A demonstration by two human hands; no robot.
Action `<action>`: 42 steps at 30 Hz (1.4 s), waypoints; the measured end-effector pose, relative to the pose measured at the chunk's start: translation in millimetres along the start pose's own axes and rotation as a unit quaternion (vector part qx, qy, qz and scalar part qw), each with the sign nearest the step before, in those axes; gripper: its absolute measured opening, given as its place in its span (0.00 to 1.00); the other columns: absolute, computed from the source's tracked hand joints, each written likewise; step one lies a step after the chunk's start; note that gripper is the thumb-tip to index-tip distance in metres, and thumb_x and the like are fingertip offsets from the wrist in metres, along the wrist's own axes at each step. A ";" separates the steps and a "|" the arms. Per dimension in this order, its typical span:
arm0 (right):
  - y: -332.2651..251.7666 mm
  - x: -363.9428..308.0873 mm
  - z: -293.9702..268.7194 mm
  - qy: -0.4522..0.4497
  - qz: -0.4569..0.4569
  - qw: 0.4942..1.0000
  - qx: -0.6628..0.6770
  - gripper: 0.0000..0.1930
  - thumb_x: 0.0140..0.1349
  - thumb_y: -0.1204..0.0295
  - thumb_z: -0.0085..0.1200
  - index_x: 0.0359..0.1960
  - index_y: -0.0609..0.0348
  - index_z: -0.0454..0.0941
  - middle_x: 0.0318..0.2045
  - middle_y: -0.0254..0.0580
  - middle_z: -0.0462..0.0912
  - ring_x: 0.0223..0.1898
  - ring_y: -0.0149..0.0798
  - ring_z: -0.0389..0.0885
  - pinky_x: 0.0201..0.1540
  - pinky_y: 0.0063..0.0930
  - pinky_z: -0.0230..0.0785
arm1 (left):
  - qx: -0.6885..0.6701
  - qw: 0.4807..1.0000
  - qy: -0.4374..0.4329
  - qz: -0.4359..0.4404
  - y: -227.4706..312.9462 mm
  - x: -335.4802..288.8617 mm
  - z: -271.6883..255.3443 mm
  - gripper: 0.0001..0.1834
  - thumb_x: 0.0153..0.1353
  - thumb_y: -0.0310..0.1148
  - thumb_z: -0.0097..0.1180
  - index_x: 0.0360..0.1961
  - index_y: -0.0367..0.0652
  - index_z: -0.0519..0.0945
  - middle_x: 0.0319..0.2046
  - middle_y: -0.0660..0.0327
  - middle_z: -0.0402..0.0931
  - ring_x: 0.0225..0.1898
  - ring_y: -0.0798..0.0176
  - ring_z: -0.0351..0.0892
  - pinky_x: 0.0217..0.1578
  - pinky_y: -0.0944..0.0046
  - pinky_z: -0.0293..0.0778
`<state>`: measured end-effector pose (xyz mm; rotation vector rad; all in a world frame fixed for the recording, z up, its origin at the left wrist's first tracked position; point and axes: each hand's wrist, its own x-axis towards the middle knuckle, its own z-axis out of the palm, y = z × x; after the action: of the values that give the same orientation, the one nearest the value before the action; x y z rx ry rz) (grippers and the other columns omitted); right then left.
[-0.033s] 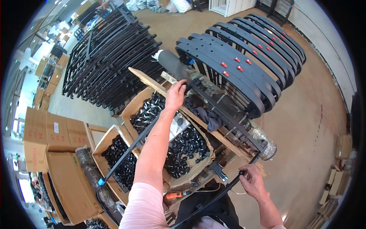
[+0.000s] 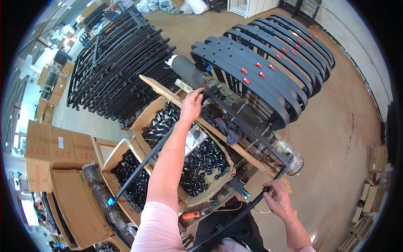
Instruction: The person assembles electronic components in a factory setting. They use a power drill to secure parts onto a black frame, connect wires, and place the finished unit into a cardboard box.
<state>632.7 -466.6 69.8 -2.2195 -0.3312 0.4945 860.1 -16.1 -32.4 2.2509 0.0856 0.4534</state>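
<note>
Over open cardboard boxes (image 2: 168, 126) of small black parts, left hand (image 2: 192, 105) gripping the far corner of a black metal frame (image 2: 247, 130), right hand (image 2: 277, 200) closing around its near corner, frame lying across a wooden plank (image 2: 157, 87), curved black panels (image 2: 268, 63) stacking behind.

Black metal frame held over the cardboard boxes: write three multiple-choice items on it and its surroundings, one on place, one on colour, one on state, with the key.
1. Where does the left hand grip the black metal frame?
A. far top corner
B. near bottom bar
C. blue end cap

2. What colour are the small tags on the stacked black curved frames?
A. green
B. red
C. white

3. What state are the cardboard boxes of black fittings in?
A. taped shut
B. open
C. overturned

Key: 1 A, fingers wrap the far corner while the right hand holds the near end; 2 B, red tags show; 3 B, flaps are spread and fittings are visible.
</note>
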 end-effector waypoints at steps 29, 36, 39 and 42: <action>25.7 14.0 -36.1 0.182 0.054 0.976 -0.110 0.17 0.62 0.80 0.61 0.53 0.61 0.83 0.52 0.42 0.82 0.33 0.34 0.79 0.35 0.29 0.74 | -0.098 0.993 -0.018 -0.055 -16.9 8.0 10.6 0.13 0.73 0.38 0.61 0.54 0.50 0.88 0.50 0.52 0.83 0.52 0.54 0.83 0.58 0.56 0.77; 28.7 16.1 -37.8 0.163 0.055 0.975 -0.141 0.17 0.63 0.80 0.60 0.54 0.61 0.83 0.52 0.44 0.82 0.40 0.41 0.84 0.40 0.33 0.78 | -0.111 0.990 -0.015 -0.081 -9.9 3.3 6.9 0.14 0.79 0.32 0.51 0.59 0.50 0.84 0.57 0.56 0.85 0.59 0.54 0.83 0.62 0.58 0.74; 30.9 19.9 -38.2 0.143 0.042 0.975 -0.164 0.17 0.63 0.80 0.60 0.54 0.61 0.82 0.52 0.47 0.81 0.46 0.46 0.85 0.45 0.38 0.80 | -0.114 0.988 -0.050 -0.089 -5.6 3.9 4.1 0.15 0.79 0.33 0.48 0.58 0.51 0.85 0.57 0.56 0.84 0.59 0.53 0.83 0.62 0.57 0.74; 28.5 27.3 -40.6 0.123 0.009 0.972 -0.199 0.17 0.63 0.80 0.61 0.54 0.60 0.82 0.52 0.50 0.81 0.50 0.50 0.86 0.47 0.42 0.81 | -0.088 0.996 -0.010 -0.026 -20.7 4.8 5.3 0.15 0.79 0.36 0.50 0.58 0.52 0.85 0.57 0.54 0.83 0.58 0.51 0.83 0.62 0.56 0.75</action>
<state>677.4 -501.1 65.1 -2.6399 -0.2983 0.1652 868.2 -5.2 -49.6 2.0751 0.0901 0.3958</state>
